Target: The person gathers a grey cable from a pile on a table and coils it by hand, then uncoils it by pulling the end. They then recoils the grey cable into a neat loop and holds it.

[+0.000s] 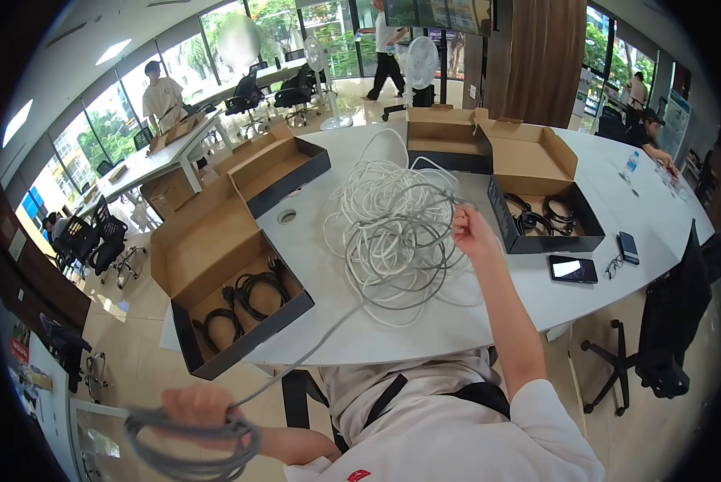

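A big tangle of white cable (368, 201) lies in the middle of the table, with loops of grey cable (401, 308) mixed into it. My left hand (198, 406), somewhat blurred, is wrapped round a coil of grey cable (192, 464) off the table's front edge at the lower left. From that coil a single grey strand runs up over the edge into the tangle. At the right side of the pile, my right hand (474, 231) has its fingers closed on a grey cable loop.
Open cardboard boxes with black cables stand left (240, 321) and right (545, 217); two more boxes (288, 173) (449, 145) sit behind. A phone (572, 269), a dark device (628, 248) and a bottle (631, 165) are on the right. An office chair (666, 321) stands close by. Other people are farther back.
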`<state>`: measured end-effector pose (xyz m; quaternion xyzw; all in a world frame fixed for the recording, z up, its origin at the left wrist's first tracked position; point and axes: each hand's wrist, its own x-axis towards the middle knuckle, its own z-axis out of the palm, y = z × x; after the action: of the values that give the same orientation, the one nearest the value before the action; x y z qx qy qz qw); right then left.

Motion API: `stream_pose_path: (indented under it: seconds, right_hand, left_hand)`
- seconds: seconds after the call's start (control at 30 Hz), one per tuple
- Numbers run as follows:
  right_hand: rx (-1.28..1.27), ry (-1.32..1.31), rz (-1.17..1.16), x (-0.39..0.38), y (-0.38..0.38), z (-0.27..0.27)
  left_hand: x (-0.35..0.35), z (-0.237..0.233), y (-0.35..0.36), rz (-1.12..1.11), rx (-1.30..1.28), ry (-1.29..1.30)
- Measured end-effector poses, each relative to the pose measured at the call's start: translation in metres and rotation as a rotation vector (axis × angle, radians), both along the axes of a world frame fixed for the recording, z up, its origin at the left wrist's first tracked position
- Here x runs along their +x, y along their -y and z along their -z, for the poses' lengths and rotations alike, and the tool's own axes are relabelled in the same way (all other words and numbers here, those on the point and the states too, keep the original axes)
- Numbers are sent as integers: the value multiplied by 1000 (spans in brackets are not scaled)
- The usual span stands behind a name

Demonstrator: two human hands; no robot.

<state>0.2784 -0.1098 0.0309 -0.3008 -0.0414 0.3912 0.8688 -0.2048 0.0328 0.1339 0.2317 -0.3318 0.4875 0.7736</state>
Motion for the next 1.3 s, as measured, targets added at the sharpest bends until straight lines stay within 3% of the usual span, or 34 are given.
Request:
stream_pose_path:
  seconds: [0.1,0.23,0.33,0.53,0.6,0.7,0.8,0.87,0.97,1.0,1.03,1.07,1.1,1.13,1.2,1.23,1.3]
  right_hand:
    - [-45,16,-94,0,13,-7]
    - [-145,97,-60,-5,21,-31]
    - [-134,164,-31,2,29,-33]
    - [-4,44,124,34,42,-31]
    - [18,33,123,46,48,-20]
    - [-43,4,255,50,46,-12]
    - [-179,67,339,38,39,-2]
    - [-276,152,308,28,34,10]
    - [-533,453,181,-11,30,-7]
    - [-632,561,136,-22,29,-15]
    - [-692,666,129,-31,27,-19]
    - [-750,771,125,-38,25,-23]
    - [-808,875,121,-43,23,-24]
    - [-835,1033,168,-46,21,-20]
    - [-874,1361,264,-52,16,-11]
    - [-813,1381,327,-69,13,-21]
    - [-734,1427,226,-92,13,-25]
  left_hand:
    - [-23,-9,-9,-44,28,27]
    - [-24,-15,-13,-172,-256,-7]
    - [-26,-9,-23,-91,-110,14]
    - [-46,9,-42,-46,127,-46]
    - [-58,17,-49,-120,75,-92]
    - [-82,50,-83,-477,267,-188]
    - [-65,67,-99,-670,199,-77]
    - [-56,74,-91,-754,-146,-174]
    - [8,38,-44,-170,-281,-443]
    - [54,19,-8,-728,-611,-855]
    - [57,36,-12,-334,-256,-976]
    - [74,77,-28,-64,-25,-897]
    - [96,86,-12,-28,-151,-980]
    - [117,79,4,-74,73,-1147]
    - [150,93,20,-31,295,-1190]
    - [166,90,28,-31,376,-1231]
    - [192,84,39,-34,370,-1260]
